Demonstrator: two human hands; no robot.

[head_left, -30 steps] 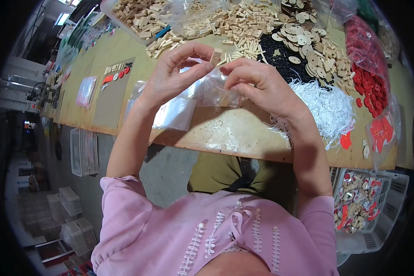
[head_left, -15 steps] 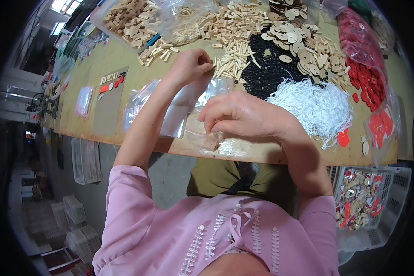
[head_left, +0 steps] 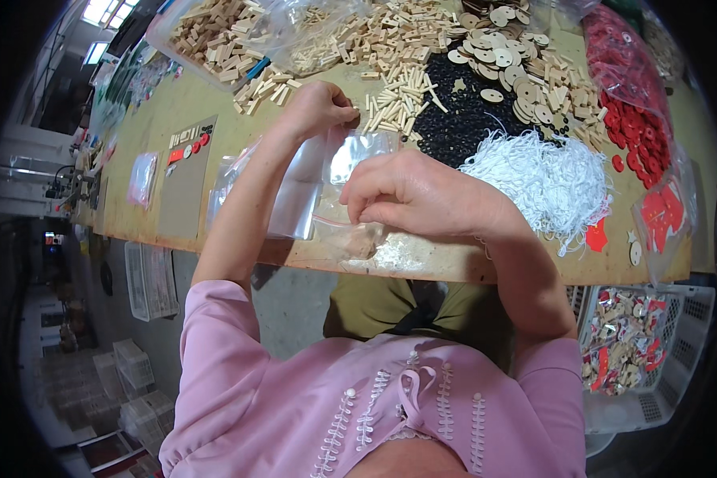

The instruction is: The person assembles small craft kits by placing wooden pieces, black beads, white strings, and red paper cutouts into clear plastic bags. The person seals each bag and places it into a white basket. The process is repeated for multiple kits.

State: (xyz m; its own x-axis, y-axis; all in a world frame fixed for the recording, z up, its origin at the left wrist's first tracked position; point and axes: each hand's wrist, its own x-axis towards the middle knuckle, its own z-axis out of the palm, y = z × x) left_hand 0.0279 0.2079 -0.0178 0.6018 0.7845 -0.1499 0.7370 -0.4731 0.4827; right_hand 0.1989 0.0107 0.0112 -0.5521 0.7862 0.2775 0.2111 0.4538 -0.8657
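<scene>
My left hand (head_left: 315, 110) is closed in a pinch at the near-left edge of a pile of thin wooden pegs (head_left: 397, 99). Whatever lies between its fingertips is too hidden to make out. Lower down, my right hand (head_left: 430, 193) has its thumb and fingers pressed together at the mouth of a small clear zip bag (head_left: 344, 233) with a red seal line, close to the table's front edge. Flat clear plastic bags (head_left: 296, 209) lie stacked under my left forearm, and another shiny clear bag (head_left: 360, 155) rests between the hands.
Heaps of black rings (head_left: 474, 111), wooden discs (head_left: 526, 88), wooden blocks (head_left: 402, 36), white strings (head_left: 538, 187) and red discs (head_left: 636, 135) spread across the table. On the left stands a sample card (head_left: 187, 175) with parts. A white crate (head_left: 653, 382) of filled bags is below right.
My left hand has shifted slightly left and stays pinched beside the pegs. The right hand has moved a little left at the zip bag, whose mouth now lies flatter.
</scene>
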